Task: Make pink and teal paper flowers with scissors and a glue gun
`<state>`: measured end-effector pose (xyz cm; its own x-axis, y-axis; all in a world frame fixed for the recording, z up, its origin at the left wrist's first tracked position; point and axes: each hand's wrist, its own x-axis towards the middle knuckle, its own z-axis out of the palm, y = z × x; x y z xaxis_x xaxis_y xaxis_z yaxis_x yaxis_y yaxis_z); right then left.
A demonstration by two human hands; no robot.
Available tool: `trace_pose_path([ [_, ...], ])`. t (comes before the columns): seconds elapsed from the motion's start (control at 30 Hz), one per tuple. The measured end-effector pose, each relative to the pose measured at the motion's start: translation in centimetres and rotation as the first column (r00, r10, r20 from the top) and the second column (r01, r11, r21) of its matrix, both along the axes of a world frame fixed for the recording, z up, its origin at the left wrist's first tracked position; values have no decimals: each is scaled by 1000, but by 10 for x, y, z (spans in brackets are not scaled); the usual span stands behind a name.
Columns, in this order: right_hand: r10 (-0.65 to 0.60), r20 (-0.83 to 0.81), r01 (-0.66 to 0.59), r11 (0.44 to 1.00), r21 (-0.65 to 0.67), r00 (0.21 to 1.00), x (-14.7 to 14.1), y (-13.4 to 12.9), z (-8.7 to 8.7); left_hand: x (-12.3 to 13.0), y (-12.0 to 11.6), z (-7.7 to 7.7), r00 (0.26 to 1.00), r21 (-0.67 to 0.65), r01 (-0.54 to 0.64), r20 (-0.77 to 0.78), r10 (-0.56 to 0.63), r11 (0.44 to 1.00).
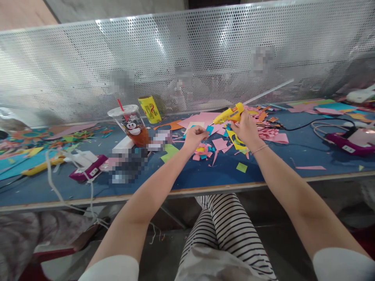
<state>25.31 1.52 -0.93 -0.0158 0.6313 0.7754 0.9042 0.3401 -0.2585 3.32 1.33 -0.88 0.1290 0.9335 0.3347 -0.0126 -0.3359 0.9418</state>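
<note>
My right hand point(245, 127) is wrapped round a yellow glue gun point(230, 114), whose nozzle points left and down. A long white glue stick point(272, 90) sticks out of the gun's back. Just left of the nozzle, my left hand point(196, 136) pinches a small blue paper piece point(209, 131) between thumb and fingers. Below my hands on the blue table lies a pink and blue paper flower with a yellow centre point(201, 150). Pink paper squares point(220, 144) are scattered beside it.
A cup with a red straw point(133, 127) and a yellow can point(150, 109) stand left of my hands. Purple power strips point(88, 168) with cables lie left and right. A perforated metal screen point(205, 54) rises behind. A green paper square point(241, 167) lies near the front edge.
</note>
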Motion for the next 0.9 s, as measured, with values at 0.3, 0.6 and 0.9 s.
trace_pose_path([
  [0.3,-11,22,12,999,-44,1000,6,3,0,-2,4,-2,1000,8,-15,-6,15,1000],
  [0.6,-129,28,131,987,-89,991,23,6,5,-3,5,-1,995,-14,14,98,-12,1000],
  [0.9,-499,165,507,696,-508,851,129,33,-17,-4,9,0,990,-46,-6,140,12,999],
])
